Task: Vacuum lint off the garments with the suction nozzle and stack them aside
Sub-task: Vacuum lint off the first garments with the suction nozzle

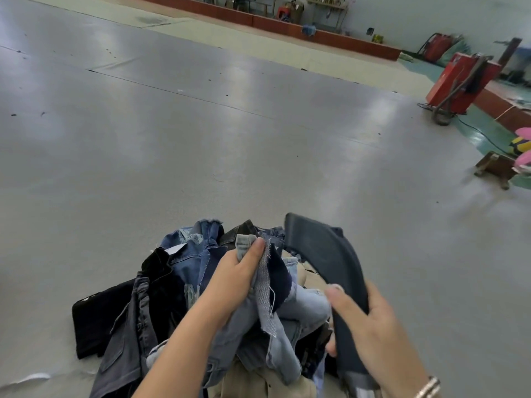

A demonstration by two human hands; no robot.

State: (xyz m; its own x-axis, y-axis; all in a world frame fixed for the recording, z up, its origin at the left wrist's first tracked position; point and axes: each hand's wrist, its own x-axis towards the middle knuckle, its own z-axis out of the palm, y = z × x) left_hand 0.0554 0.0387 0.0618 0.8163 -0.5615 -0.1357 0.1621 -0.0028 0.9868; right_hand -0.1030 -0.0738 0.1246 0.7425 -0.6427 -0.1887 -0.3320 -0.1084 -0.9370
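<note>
Denim scraps (267, 282) are pinched by the left hand (238, 271); the suction nozzle (330, 259), gripped by the right hand (365, 320), is angled just beside them, mouth pointing away.

Garment workshop: vast grey cutting table (201, 124), denim heap (178, 282), red machine (459, 81).

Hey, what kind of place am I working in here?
Probably a garment factory or finishing workshop. A pile of denim garments lies on a very large grey work table, your right hand holds a dark suction nozzle, and red machines stand on the floor beyond.
</note>
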